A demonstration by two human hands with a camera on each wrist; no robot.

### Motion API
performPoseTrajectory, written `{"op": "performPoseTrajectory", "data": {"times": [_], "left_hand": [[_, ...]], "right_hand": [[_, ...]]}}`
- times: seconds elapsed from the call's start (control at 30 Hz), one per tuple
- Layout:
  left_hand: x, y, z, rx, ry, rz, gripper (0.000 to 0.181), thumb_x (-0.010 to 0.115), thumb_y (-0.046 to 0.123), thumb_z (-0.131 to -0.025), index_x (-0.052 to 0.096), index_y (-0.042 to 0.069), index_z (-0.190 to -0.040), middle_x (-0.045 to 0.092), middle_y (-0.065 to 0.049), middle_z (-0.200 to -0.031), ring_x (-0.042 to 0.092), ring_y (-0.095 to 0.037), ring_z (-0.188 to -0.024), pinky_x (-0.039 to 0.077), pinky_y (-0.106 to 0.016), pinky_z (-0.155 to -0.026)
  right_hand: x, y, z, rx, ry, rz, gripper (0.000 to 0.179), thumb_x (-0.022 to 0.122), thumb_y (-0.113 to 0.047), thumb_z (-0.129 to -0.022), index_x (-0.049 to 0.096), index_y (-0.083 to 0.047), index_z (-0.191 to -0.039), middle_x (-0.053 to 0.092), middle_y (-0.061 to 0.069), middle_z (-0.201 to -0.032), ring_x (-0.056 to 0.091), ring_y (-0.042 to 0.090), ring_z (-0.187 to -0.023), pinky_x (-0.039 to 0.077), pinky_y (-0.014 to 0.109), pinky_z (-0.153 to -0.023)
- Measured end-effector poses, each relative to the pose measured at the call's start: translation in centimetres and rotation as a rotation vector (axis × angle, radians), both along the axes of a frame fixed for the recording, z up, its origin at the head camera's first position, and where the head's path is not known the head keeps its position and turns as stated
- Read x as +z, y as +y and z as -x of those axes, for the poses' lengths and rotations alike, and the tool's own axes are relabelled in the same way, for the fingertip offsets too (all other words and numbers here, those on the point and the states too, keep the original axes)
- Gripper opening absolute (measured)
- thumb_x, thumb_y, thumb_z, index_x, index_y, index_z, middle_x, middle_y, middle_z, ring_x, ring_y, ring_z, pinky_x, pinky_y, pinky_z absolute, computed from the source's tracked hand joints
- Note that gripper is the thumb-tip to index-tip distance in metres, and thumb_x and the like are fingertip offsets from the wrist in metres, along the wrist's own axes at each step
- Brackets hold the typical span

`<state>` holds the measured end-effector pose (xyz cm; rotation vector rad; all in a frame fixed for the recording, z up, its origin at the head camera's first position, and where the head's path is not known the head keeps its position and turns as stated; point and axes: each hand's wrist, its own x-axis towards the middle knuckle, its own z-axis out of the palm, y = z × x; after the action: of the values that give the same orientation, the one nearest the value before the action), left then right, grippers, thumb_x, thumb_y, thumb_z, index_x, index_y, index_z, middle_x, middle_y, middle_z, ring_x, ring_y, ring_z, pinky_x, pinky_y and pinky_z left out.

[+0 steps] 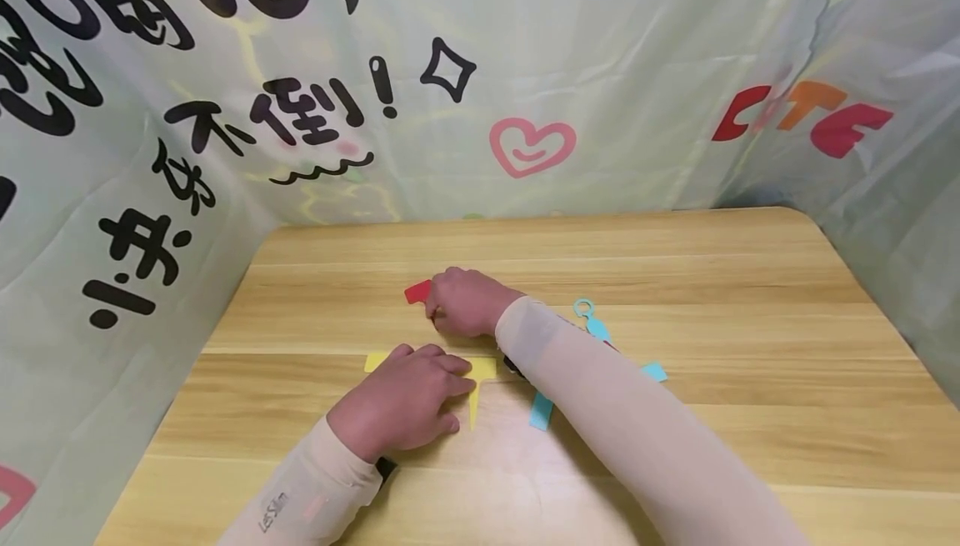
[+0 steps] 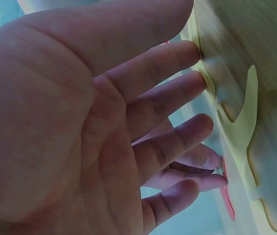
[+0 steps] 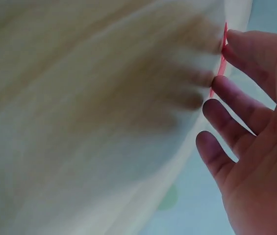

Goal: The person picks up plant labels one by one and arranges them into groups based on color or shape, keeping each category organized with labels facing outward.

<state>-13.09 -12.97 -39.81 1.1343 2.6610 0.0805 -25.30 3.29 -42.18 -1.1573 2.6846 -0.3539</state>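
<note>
a small curtained-off nook: pale, creased sheets (image 1: 645,46) hang behind the wood-grain desk (image 1: 750,279) and along both its sides, printed with large black chinese characters (image 1: 303,112), a smiling pink heart (image 1: 529,155) and red and orange letters (image 1: 808,98). whether it stands in a home, office or studio cannot be told.

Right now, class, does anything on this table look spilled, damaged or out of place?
Nothing stands out: the left hand touches a yellow piece, the right hand pinches a red piece, and no spill shows. The right sleeve partly hides the blue parts, so damage there can't be ruled out.
</note>
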Motion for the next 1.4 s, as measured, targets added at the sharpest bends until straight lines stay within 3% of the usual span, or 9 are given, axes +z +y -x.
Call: {"op": "performPoseTrajectory", "data": {"times": [0.07,0.17,0.27,0.57,0.77,0.97,1.07,1.23,1.4], "left_hand": [[0.1,0.0,0.0,0.0,0.0,0.0,0.043,0.087,0.031,-0.094,0.081,0.02,-0.136,0.071,0.003,-0.147,0.062,-0.027,-0.137,0.05,-0.056,-0.1],[0.1,-0.1,0.0,0.002,0.001,-0.004,0.043,0.088,0.031,-0.094,0.082,0.02,-0.135,0.071,0.003,-0.147,0.062,-0.026,-0.138,0.05,-0.057,-0.1],[0.1,-0.1,0.0,0.001,-0.001,-0.016,0.043,0.088,0.03,-0.094,0.082,0.02,-0.135,0.071,0.003,-0.146,0.061,-0.026,-0.139,0.051,-0.058,-0.1],[0.0,-0.2,0.1,-0.007,0.0,-0.035,0.042,0.089,0.029,-0.092,0.082,0.019,-0.133,0.072,0.004,-0.144,0.06,-0.025,-0.138,0.05,-0.057,-0.098],[0.0,-0.1,0.2,-0.013,0.0,-0.026,0.043,0.089,0.03,-0.093,0.082,0.019,-0.134,0.071,0.004,-0.144,0.059,-0.025,-0.139,0.05,-0.056,-0.098],[-0.2,-0.1,0.3,-0.006,-0.011,-0.018,0.042,0.087,0.031,-0.095,0.082,0.02,-0.135,0.071,0.003,-0.146,0.061,-0.026,-0.138,0.051,-0.058,-0.1],[-0.3,-0.1,0.3,0.0,-0.016,-0.01,0.042,0.086,0.031,-0.096,0.081,0.021,-0.137,0.071,0.002,-0.147,0.062,-0.027,-0.138,0.05,-0.058,-0.102],[-0.3,0.0,0.3,-0.005,-0.01,-0.007,0.042,0.086,0.031,-0.096,0.081,0.021,-0.137,0.071,0.003,-0.147,0.063,-0.025,-0.134,0.051,-0.054,-0.1],[-0.1,0.0,0.2,0.008,-0.013,0.002,0.042,0.085,0.03,-0.096,0.081,0.022,-0.138,0.07,0.004,-0.147,0.062,-0.024,-0.135,0.05,-0.053,-0.1]], "right_hand": [[-0.1,-0.2,-0.1,0.039,0.061,-0.04,0.024,0.063,-0.015,-0.108,0.086,-0.023,-0.106,0.072,-0.001,-0.123,0.061,0.024,-0.116,0.055,0.04,-0.096],[-0.2,-0.6,-0.3,0.074,0.141,-0.082,0.026,0.059,-0.019,-0.111,0.084,-0.024,-0.106,0.066,-0.001,-0.148,0.057,0.027,-0.135,0.054,0.043,-0.1],[-0.3,-1.0,-0.5,0.086,0.134,-0.111,0.025,0.058,-0.021,-0.112,0.082,-0.024,-0.105,0.059,-0.003,-0.162,0.047,0.029,-0.153,0.05,0.047,-0.111],[0.1,-1.5,-0.8,0.084,0.002,-0.144,0.032,0.054,-0.021,-0.115,0.077,-0.027,-0.137,0.054,-0.001,-0.165,0.043,0.023,-0.158,0.042,0.057,-0.12],[-0.1,-1.3,-0.7,0.087,0.014,-0.122,0.034,0.055,-0.02,-0.114,0.075,-0.026,-0.14,0.054,-0.001,-0.164,0.047,0.025,-0.152,0.044,0.057,-0.117],[0.6,0.1,-0.2,0.026,0.0,-0.022,0.042,0.056,-0.017,-0.11,0.07,-0.017,-0.149,0.054,0.004,-0.165,0.049,0.03,-0.152,0.042,0.058,-0.12],[1.5,1.4,0.1,0.001,0.001,0.01,0.038,0.056,-0.018,-0.112,0.072,-0.01,-0.146,0.061,0.007,-0.156,0.055,0.032,-0.146,0.044,0.055,-0.121],[2.3,4.7,-0.2,-0.03,-0.003,0.027,0.03,0.06,-0.015,-0.11,0.078,-0.004,-0.131,0.071,0.01,-0.135,0.065,0.032,-0.128,0.053,0.046,-0.112],[2.7,8.1,-1.2,-0.071,-0.022,-0.022,0.019,0.062,-0.012,-0.103,0.076,-0.008,-0.092,0.069,0.008,-0.105,0.06,0.027,-0.096,0.053,0.041,-0.084]]}}
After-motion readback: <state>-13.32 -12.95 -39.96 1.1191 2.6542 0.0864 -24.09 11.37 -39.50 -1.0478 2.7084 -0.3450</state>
